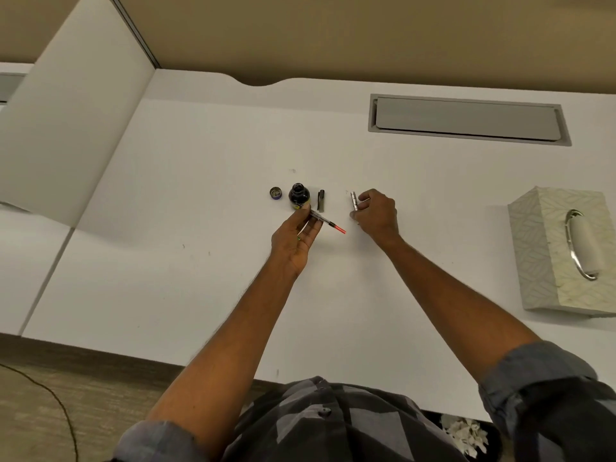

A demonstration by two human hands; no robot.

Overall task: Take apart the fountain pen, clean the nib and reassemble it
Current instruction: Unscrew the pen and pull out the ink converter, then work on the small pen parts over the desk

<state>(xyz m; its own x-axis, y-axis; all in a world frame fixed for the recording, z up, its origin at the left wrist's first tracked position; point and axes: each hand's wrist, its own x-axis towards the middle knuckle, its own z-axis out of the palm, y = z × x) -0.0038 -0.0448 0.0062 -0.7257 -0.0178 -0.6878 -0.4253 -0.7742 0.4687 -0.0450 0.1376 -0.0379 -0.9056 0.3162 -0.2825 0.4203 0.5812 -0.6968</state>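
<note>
Seen from a head-worn camera: a person in a grey-and-black plaid shirt [333, 425], sleeves rolled to the elbow, leans over a white desk [200, 288] w/ both forearms stretched fwd. The left hand [295, 236], palm up, pinches the slim inner section of a dismantled fountain pen [325, 221] betw. thumb and fingertips; the section points right, its red-tipped converter end jutting past the fingers and clear of the desk surface. The right hand [376, 213], knuckles up, is closed around the silver metal pen barrel [354, 201], held roughly upright just above or on the desktop — can't tell which. Well to the right sits a cream patterned tissue box [546, 261] w/ a chrome-rimmed slot. Just beyond the left hand, in a row: a small round bottle cap [275, 194], an open dark glass ink bottle [299, 195] and the dark pen cap [321, 200] lying flat. Farther back, a grey rectangular cable hatch [466, 119] is set flush in the desk.
</note>
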